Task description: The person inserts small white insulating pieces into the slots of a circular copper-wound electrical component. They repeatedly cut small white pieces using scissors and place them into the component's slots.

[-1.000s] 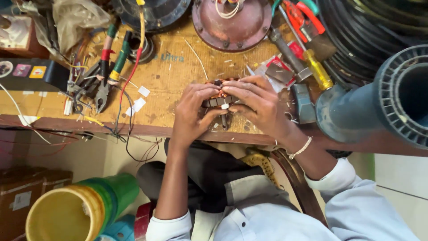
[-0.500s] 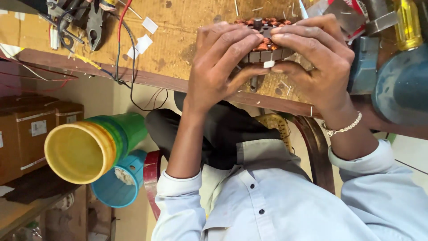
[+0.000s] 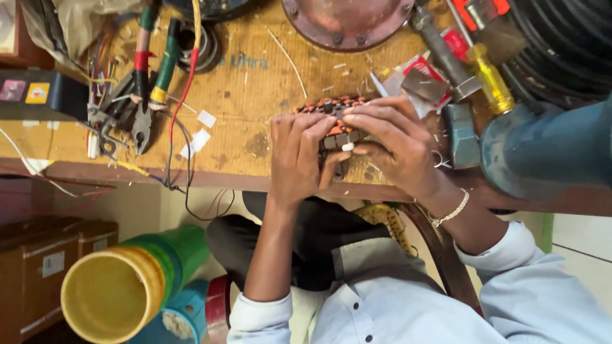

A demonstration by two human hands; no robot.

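A round copper-wound motor coil (image 3: 331, 121), orange windings with dark slots, lies flat near the bench's (image 3: 255, 89) front edge, at six o'clock from centre.

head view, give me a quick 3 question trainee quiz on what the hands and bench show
1. True or false: both the left hand and the right hand grip the copper-wound motor part.
2. Which tool lies nearest the right hand? A) yellow-handled screwdriver B) pliers C) yellow cup
3. Fill in: the round rusty metal cover lies on the wooden ____.

Key: 1 true; 2 A; 3 bench.
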